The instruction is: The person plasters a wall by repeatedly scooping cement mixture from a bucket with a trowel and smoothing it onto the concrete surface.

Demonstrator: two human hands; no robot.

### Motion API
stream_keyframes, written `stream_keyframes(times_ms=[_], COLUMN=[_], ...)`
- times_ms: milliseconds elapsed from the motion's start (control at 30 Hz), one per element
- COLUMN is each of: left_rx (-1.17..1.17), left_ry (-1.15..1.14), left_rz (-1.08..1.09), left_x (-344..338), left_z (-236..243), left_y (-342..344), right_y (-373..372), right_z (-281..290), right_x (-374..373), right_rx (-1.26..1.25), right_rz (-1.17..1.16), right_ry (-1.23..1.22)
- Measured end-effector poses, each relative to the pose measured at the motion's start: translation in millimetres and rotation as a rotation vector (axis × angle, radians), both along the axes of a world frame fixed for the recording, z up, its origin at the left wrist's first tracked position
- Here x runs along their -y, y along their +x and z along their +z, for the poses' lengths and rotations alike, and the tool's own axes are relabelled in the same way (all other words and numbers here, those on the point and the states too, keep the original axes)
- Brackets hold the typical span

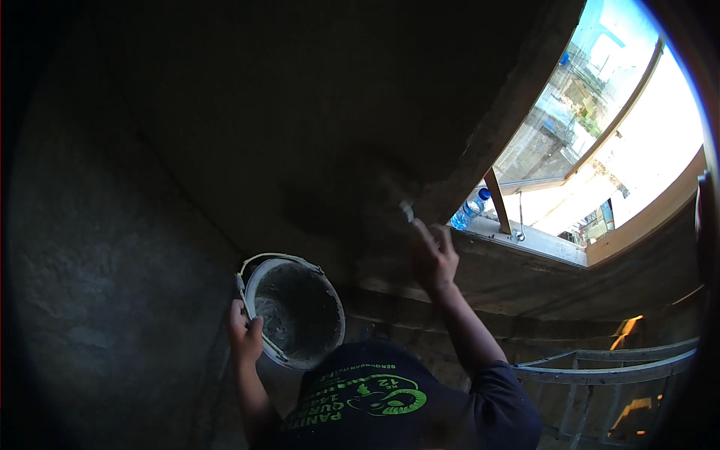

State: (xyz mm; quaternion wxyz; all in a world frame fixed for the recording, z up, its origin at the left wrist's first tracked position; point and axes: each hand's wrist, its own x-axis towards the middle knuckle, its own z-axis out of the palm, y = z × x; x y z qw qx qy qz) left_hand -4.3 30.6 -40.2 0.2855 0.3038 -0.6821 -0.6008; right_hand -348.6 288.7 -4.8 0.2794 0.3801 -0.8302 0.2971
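Observation:
My left hand (246,334) grips the side of a pail-shaped bucket (319,304), at the rim and thin handle. The bucket is tilted, so its grimy grey inside shows, with a little wet-looking grey stuff at the bottom. Up and to the right, my right hand (436,259) is closed around a slim hand tool (406,211) with a pale, shiny neck. The tool's far end fades into the dark in front of the wall (322,112), so its kind and whether it touches cannot be told. A darker patch lies on the wall around it.
To the right, a wood-framed window (615,135) stands open, bright outside. A clear water bottle with a blue cap (471,208) leans on its sill (555,249), beside a metal stay. At the lower right is a pale metal frame with rails (600,373). Another wall (97,270) rises at left.

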Motion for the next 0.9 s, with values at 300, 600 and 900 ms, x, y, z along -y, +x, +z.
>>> stream_keyframes(times_ms=[300,600,900], left_rx=[0.024,0.014,0.093], left_ry=[0.013,-0.009,-0.053], left_rz=[0.005,-0.045,0.012], left_x=[1.2,-0.5,-0.9], left_z=[-2.4,3.1,6.4], left_y=[-3.5,-1.8,-2.8], right_y=[-36.4,-22.9,21.0], right_z=[90.2,-108.5,-82.6], right_x=[39.1,-7.6,-59.5], right_rx=[-0.138,0.01,1.278], right_rz=[-0.031,0.004,0.432], right_ry=[-0.019,0.685,-0.342])
